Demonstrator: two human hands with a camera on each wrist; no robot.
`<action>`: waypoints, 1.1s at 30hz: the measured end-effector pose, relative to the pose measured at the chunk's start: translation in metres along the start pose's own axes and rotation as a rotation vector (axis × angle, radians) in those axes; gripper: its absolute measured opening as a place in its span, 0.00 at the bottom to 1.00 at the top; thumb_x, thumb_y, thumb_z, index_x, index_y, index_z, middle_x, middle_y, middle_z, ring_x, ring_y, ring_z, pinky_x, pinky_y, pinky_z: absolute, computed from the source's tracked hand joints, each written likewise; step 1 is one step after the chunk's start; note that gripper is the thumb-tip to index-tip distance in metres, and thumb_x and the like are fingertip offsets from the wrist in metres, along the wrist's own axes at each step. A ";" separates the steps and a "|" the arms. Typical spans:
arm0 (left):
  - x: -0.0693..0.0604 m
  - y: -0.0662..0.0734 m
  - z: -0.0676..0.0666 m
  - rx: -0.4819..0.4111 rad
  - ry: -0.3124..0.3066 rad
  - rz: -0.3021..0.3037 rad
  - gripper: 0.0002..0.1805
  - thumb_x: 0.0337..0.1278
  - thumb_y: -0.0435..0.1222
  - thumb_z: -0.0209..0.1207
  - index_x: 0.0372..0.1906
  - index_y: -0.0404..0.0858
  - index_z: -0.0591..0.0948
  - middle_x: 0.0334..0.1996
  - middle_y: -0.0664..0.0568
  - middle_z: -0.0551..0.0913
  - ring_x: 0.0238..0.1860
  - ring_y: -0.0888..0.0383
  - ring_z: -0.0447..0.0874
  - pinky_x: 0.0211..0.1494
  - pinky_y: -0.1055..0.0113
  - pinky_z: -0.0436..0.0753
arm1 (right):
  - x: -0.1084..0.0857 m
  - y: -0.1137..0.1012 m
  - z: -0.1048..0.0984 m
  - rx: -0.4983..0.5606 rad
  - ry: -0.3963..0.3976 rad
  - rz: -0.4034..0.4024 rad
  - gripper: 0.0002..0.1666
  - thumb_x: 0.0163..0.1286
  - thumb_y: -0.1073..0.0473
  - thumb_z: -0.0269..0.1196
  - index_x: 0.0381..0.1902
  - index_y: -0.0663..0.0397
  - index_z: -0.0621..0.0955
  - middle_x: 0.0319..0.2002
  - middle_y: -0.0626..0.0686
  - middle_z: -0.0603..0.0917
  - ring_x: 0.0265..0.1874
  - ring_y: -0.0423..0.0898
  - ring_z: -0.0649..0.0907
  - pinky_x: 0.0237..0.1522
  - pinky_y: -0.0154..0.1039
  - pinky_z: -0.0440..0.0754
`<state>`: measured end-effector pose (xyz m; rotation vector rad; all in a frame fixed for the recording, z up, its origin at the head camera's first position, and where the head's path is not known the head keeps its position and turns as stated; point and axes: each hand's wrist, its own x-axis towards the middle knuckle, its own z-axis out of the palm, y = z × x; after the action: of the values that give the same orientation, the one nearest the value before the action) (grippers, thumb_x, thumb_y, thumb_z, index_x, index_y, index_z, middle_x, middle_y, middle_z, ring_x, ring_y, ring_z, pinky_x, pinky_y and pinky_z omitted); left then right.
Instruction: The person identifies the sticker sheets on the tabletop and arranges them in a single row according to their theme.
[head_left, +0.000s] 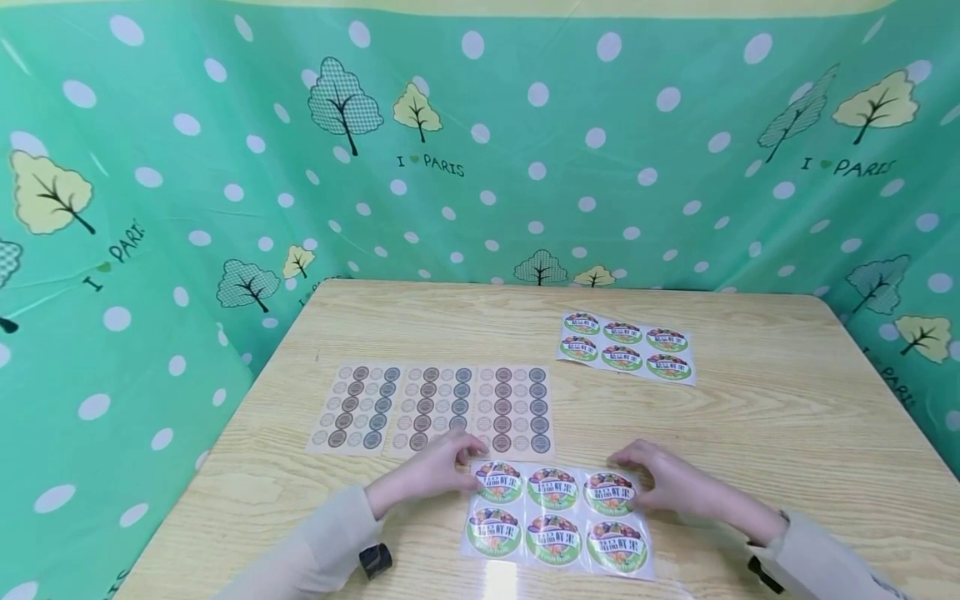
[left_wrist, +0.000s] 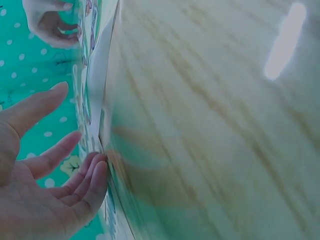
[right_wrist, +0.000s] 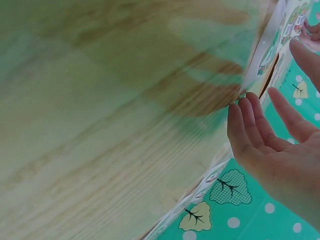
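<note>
A glossy white sheet of oval fruit stickers [head_left: 553, 518] lies near the front of the table, printed with green rims and colourful fruit. My left hand [head_left: 435, 473] is at its upper left corner, thumb apart from the fingers. At the upper right corner is my right hand [head_left: 667, 481], its thumb near a sticker. In the left wrist view the left fingertips [left_wrist: 101, 159] touch the tabletop beside the sheet. The right wrist view shows the right fingers [right_wrist: 242, 117] gently bent on the table by the sheet edge. Neither hand visibly pinches the sheet.
Three beige sheets of small round stickers [head_left: 429, 410] lie side by side behind my left hand. A second fruit sticker sheet [head_left: 626, 346] rests farther back, right of centre. The wooden table [head_left: 780, 400] meets a green dotted curtain [head_left: 510, 200] at the back and sides.
</note>
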<state>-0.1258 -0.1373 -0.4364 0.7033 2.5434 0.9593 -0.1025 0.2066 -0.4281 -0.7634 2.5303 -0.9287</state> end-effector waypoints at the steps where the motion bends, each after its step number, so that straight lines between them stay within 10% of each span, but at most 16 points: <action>1: 0.000 0.000 0.001 -0.004 -0.001 -0.004 0.26 0.33 0.39 0.68 0.45 0.36 0.77 0.33 0.53 0.70 0.34 0.59 0.69 0.35 0.72 0.72 | 0.000 0.000 0.001 0.004 -0.004 0.003 0.31 0.48 0.57 0.67 0.50 0.62 0.73 0.46 0.55 0.74 0.46 0.57 0.73 0.48 0.56 0.72; 33: 0.001 -0.001 0.015 0.074 0.039 -0.004 0.20 0.29 0.34 0.68 0.37 0.38 0.77 0.37 0.55 0.65 0.37 0.60 0.65 0.42 0.69 0.73 | 0.003 0.004 0.011 -0.012 0.024 0.036 0.27 0.41 0.62 0.69 0.42 0.54 0.73 0.45 0.51 0.69 0.49 0.55 0.68 0.52 0.58 0.66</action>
<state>-0.1198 -0.1292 -0.4482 0.7064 2.6250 0.8890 -0.1012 0.2021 -0.4396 -0.7118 2.5639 -0.9167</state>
